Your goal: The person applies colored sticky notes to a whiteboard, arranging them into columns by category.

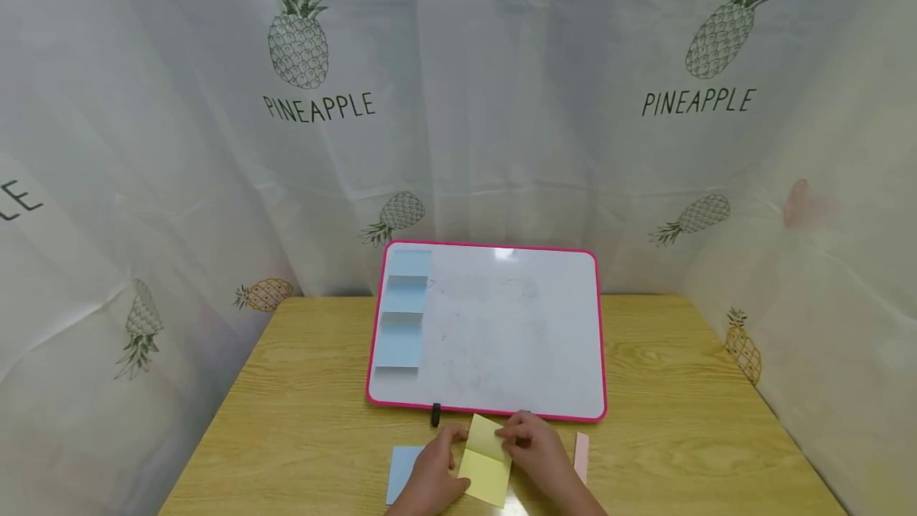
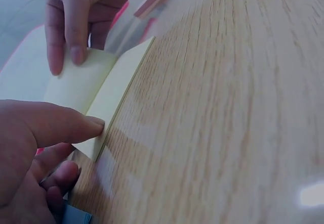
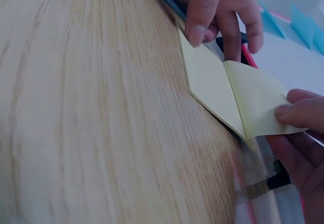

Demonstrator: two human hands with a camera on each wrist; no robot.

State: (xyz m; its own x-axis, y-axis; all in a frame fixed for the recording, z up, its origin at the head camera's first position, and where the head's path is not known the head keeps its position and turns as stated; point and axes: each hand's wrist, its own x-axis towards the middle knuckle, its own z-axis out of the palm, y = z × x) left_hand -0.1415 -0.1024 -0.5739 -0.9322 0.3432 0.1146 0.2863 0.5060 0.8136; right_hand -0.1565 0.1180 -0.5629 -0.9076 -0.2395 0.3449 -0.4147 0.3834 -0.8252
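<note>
A yellow sticky note pad (image 1: 485,480) lies on the table just below the whiteboard. Its top sheet (image 3: 260,100) is lifted and folded back along a crease toward the board. My left hand (image 1: 435,474) holds the near left part of the pad, thumb (image 2: 91,125) on top and the other fingers at its side. With thumb and fingers, my right hand (image 1: 539,452) pinches the raised sheet near its free edge. Beside my left hand lies a blue sticky note pad (image 1: 403,464), partly covered by that hand. A narrow pink pad (image 1: 581,452) sits right of my right wrist.
A whiteboard (image 1: 516,333) with a pink rim stands behind the hands. Several blue sticky notes (image 1: 401,341) run down its left side, lower edges curling outward. A small black object (image 1: 435,415) is at its bottom rim. A pineapple-print curtain (image 1: 487,102) surrounds the wooden table (image 1: 286,420).
</note>
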